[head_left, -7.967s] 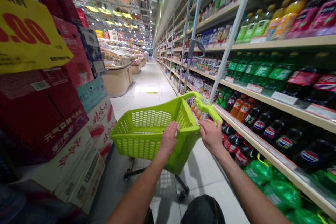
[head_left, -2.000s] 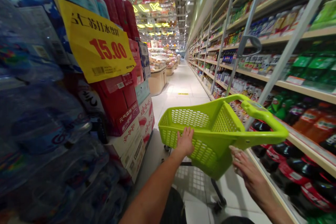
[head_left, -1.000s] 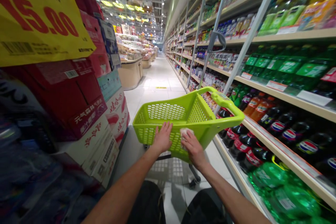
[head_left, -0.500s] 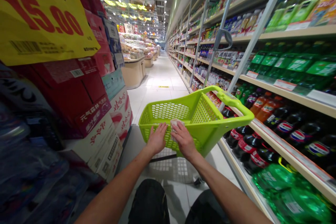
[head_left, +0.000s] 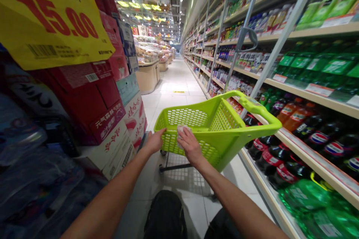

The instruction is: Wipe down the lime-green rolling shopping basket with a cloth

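A lime-green plastic shopping cart (head_left: pixel 224 145) with perforated sides stands across the floor before my knees, its handle toward the shelves on the right. My right hand (head_left: pixel 190 145) presses a crumpled whitish cloth (head_left: pixel 181 130) against the near side of the basket, just below the rim. Part of the cloth is hidden under the fingers. My left hand (head_left: pixel 155 142) is at the left end of the cart, its fingers closed at the rim corner; the fingertips are partly hidden. Inside the basket, the part I can see holds nothing.
Tall shelves of bottles (head_left: pixel 314 65) run along the right, with green bottle packs (head_left: pixel 311 201) at the bottom. Stacked drink cartons (head_left: pixel 103 119) and a yellow price sign (head_left: pixel 58 22) stand close on the left. A tiled aisle (head_left: pixel 179 78) stretches ahead past a display counter (head_left: pixel 147 76).
My left hand has moved left from the middle of the cart's near side to its left end. My right hand and the cloth have shifted slightly left along the side.
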Motion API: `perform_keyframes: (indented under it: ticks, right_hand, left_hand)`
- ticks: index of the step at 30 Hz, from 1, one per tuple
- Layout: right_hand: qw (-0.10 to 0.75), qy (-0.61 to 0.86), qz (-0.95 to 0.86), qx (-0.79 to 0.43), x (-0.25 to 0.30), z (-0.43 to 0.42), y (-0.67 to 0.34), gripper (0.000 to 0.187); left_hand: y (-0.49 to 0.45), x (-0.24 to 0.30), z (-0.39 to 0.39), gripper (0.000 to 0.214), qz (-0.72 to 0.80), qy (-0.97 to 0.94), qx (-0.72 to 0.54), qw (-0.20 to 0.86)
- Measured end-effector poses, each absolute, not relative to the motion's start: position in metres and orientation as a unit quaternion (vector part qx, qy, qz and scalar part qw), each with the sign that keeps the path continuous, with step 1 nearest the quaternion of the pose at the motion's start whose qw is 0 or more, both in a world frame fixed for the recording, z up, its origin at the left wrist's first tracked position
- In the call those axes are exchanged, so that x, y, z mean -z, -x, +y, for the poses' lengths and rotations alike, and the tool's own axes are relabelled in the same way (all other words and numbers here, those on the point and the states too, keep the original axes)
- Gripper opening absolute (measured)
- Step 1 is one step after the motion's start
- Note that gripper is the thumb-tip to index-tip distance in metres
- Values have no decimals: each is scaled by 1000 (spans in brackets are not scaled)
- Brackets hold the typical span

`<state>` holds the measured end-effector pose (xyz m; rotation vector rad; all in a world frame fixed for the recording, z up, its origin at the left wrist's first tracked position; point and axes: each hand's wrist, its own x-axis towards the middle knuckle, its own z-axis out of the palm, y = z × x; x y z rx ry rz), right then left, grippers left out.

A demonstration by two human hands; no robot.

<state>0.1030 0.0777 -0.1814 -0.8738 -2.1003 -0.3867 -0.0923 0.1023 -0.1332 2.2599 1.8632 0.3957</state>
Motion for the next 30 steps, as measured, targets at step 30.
perform_keyframes:
  ticks: [30]
  right_hand:
    - [319, 337, -870, 168, 221, 78, -133, 18]
  left_hand:
    - [56, 123, 87, 54, 604, -793, -78, 32]
